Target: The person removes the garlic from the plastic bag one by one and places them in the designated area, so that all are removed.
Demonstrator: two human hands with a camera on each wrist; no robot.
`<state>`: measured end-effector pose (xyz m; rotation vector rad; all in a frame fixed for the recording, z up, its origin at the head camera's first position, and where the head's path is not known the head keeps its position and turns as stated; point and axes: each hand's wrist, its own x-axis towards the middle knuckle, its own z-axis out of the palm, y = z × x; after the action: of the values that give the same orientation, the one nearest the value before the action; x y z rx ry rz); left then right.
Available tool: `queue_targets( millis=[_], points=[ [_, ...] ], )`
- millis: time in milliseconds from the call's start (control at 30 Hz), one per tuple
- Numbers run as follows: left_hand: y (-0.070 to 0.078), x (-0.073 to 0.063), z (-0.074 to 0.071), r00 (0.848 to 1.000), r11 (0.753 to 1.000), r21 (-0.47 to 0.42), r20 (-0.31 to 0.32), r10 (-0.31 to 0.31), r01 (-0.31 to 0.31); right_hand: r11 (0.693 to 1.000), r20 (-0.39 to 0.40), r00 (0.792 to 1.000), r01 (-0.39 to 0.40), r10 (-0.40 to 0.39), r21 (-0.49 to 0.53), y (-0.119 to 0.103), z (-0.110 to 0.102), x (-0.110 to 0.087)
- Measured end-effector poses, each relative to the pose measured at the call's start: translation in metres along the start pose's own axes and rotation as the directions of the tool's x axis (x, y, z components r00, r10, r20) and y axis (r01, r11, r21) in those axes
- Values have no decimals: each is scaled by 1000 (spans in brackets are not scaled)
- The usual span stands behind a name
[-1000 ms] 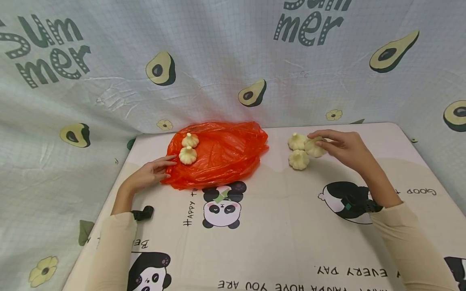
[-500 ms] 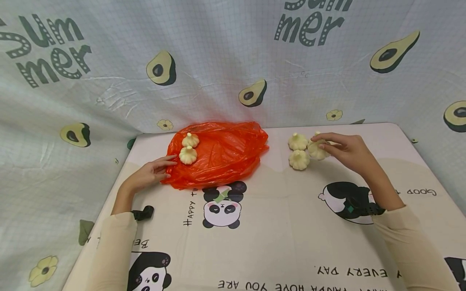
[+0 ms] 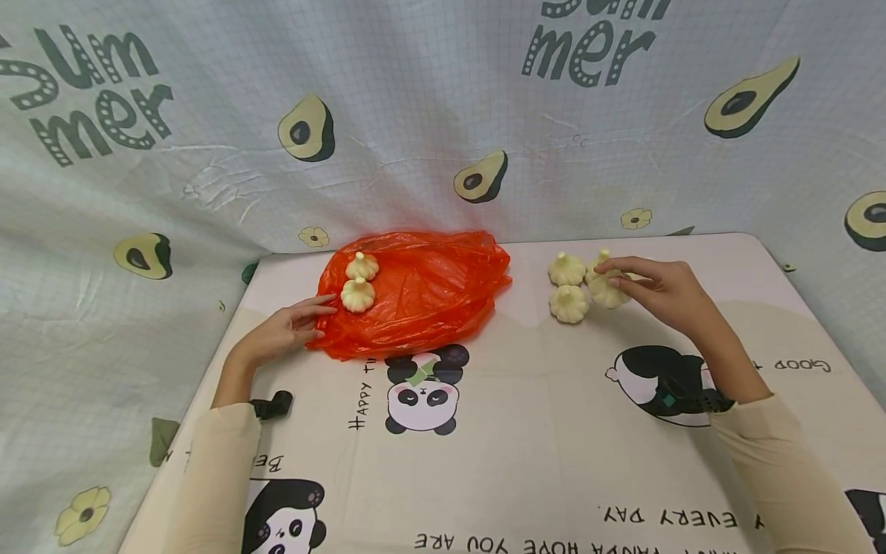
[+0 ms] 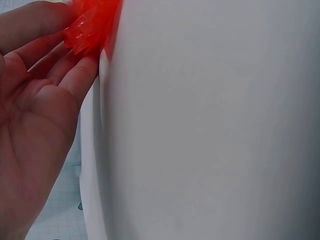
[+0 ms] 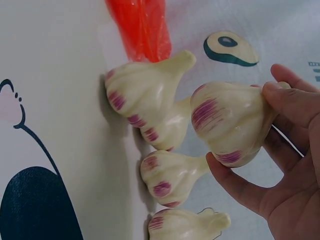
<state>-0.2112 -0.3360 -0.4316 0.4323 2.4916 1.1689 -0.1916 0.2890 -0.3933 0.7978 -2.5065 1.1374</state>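
Note:
My right hand (image 3: 654, 288) pinches a garlic bulb (image 5: 230, 122) between thumb and fingers, at the table's right back. In the right wrist view the bulb shows purple streaks, its stem end toward the fingers. Other garlic bulbs (image 3: 567, 305) stand right beside it, one (image 3: 601, 258) partly hidden behind it. At the left, a crumpled red plastic bag (image 3: 436, 288) lies flat, with two garlic bulbs (image 3: 358, 295) at its left side. My left hand (image 3: 284, 332) holds this bag's left edge; the left wrist view has red plastic (image 4: 92, 30) between thumb and fingers.
A light panda-print cloth (image 3: 512, 431) covers the table. Behind it hangs a pale curtain (image 3: 401, 115) with avocado prints, close to the table's back edge. Each wrist wears a black strap, such as the left strap (image 3: 272, 405).
My right hand has shifted slightly right and toward me with the held garlic bulb, uncovering another bulb behind it. The left hand and the red bag stay in place.

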Motion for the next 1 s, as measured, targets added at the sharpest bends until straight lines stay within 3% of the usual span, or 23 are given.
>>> queue_targets(
  millis=[400, 667, 1000],
  points=[
    [1, 0, -2, 1000, 1000, -3, 14, 8, -8, 991, 43, 990, -130, 131, -38, 11, 1, -5],
    [1, 0, -2, 1000, 1000, -18, 18, 26, -25, 995, 96, 991, -97, 97, -2, 23, 5, -8],
    [-1, 1, -1, 1000, 999, -38, 17, 21, -20, 992, 135, 983, -125, 123, 4, 34, 9, -12]
  ],
)
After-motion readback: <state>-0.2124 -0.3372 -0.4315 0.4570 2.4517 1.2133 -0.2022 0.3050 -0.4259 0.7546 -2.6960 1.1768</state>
